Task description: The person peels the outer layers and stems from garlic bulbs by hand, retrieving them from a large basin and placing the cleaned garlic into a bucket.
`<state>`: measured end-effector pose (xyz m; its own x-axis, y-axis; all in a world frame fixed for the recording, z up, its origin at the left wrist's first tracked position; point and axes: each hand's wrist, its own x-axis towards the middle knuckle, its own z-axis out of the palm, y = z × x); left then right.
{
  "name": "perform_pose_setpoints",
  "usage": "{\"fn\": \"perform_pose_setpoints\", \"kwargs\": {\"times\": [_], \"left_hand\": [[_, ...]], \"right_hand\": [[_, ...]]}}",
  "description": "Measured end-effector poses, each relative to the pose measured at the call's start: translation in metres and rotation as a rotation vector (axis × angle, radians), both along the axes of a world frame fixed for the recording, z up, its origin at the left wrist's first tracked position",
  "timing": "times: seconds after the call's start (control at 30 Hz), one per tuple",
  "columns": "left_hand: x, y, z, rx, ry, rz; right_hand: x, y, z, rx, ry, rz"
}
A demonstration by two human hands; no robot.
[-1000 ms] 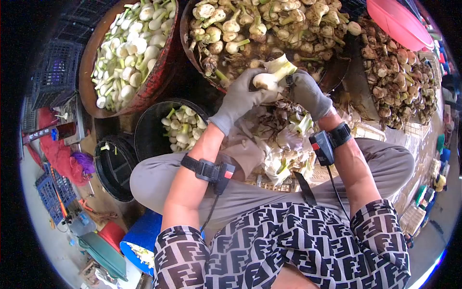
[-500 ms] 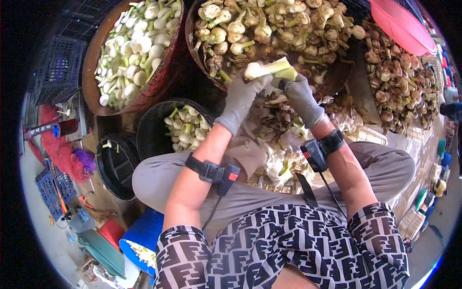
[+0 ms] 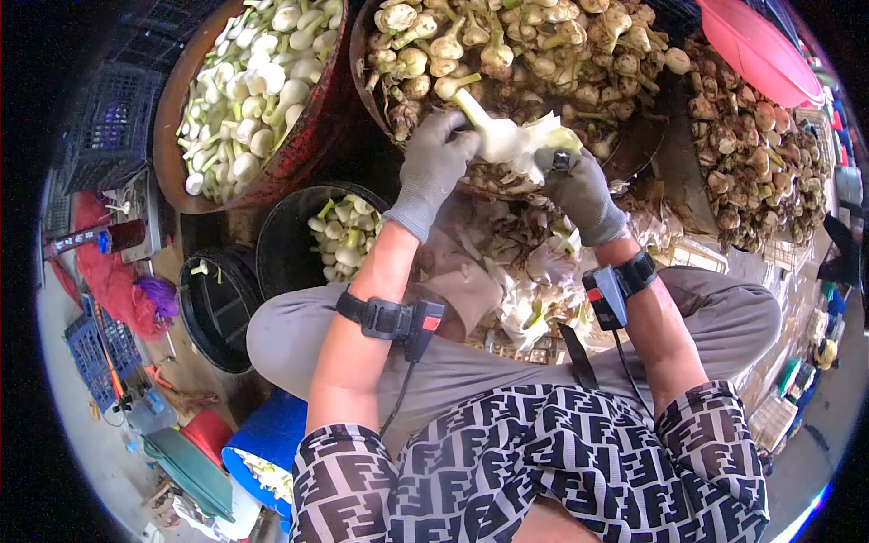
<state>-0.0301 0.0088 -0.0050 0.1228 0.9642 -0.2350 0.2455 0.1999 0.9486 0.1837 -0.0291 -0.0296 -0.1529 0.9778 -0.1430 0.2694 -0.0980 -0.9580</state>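
white bulb (image 3: pixel 505 145) before f-lettered shirt (image 3: pixel 516 443)

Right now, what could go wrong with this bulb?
The bulb could slip from your gloved left hand into the tub of dirty bulbs or onto the peelings below. If the small dark object at your right hand is a blade, which I can't tell, it might nick you.

Head-worn cam, wide-angle, fwd + down, close
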Motion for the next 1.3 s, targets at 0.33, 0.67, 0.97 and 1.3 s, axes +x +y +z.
{"fn": "perform_pose_setpoints", "kwargs": {"times": [0.33,0.67,0.97,1.3], "left_hand": [[0.005,-0.008,-0.025,-0.253,-0.125,0.198],[0.005,-0.005,0.008,-0.097,-0.408,-0.113],[-0.005,-0.009,0.006,-0.143,-0.967,-0.277],[-0.008,-0.002,0.001,-0.339,-1.240,0.019]], "right_hand": [[-0.014,-0.003,0.035,-0.169,0.241,0.069],[0.051,-0.010,0.039,0.030,0.044,-0.093],[0.091,-0.013,0.040,0.375,-0.354,-0.071],[0.196,-0.030,0.056,-0.431,-1.432,0.411]]}}
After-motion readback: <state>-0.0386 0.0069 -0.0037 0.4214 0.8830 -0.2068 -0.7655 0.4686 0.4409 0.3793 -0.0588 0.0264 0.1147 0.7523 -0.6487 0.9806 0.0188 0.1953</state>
